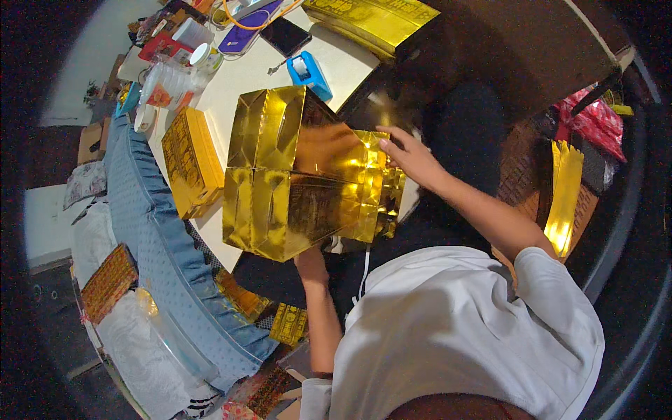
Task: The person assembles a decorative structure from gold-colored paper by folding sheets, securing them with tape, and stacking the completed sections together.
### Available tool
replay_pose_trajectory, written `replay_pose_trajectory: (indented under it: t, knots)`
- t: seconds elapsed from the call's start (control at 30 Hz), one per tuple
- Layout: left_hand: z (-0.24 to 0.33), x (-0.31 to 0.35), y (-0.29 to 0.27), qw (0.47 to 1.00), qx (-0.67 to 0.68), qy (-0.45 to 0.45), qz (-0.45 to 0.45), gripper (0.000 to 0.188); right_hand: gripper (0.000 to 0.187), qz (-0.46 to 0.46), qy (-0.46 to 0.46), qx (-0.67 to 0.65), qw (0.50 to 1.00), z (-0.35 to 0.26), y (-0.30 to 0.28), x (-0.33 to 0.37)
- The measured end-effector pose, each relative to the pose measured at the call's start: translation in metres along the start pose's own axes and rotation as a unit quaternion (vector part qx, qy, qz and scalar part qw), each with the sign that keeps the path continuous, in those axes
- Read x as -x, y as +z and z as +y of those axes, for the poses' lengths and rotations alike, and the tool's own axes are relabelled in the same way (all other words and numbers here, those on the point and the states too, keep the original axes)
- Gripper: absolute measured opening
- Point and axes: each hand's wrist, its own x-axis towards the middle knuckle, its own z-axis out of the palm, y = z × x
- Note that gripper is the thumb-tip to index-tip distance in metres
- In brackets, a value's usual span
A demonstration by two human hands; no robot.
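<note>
A large box shape folded from shiny gold foil paper (269, 182) sits in front of me, over the near side of the white table. Its left end has creased square panels, and its right end narrows into a folded band. My right hand (406, 154) is closed at the upper edge of that band, with thumb and forefinger at the foil. My left hand (311, 262) reaches under the box's lower side; its fingers are hidden behind the foil.
On the white table (344, 61) are a blue tape dispenser (310, 73), a black phone (285, 36), plastic cups (168, 85) and a yellow-gold printed block (189, 162). Gold foil (371, 24) lies at the far edge. Folded gold strips (563, 199) stand at right. A blue cushioned seat (168, 259) runs along the left.
</note>
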Motion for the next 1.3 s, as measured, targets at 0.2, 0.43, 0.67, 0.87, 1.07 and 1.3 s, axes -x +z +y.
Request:
replay_pose_trajectory:
  t: [0.2,0.43,0.67,0.87,1.07,1.3]
  knots:
    - [-0.011,0.003,-0.002,0.993,-0.115,0.034,-0.01,0.036,0.036,-0.026,-0.074,0.072,0.994,0.002,-0.004,-0.026]
    - [0.028,-0.007,0.014,0.998,0.02,-0.058,0.006,0.031,0.034,0.043,-0.09,0.052,0.994,0.017,-0.013,-0.024]
    - [0.042,-0.014,0.038,0.994,0.082,-0.051,-0.048,0.032,0.027,0.052,-0.014,-0.055,0.997,0.007,-0.031,-0.032]
    - [0.041,-0.007,0.043,0.992,0.097,-0.03,-0.079,0.036,0.028,0.067,-0.084,0.028,0.994,-0.004,-0.035,-0.041]
    - [0.041,-0.005,0.053,0.994,0.059,0.073,-0.049,0.032,0.029,0.086,-0.043,0.086,0.992,-0.023,-0.036,-0.028]
    - [0.035,-0.029,0.056,0.996,0.056,0.056,-0.044,0.031,0.03,0.16,-0.111,0.062,0.979,-0.006,-0.046,-0.012]
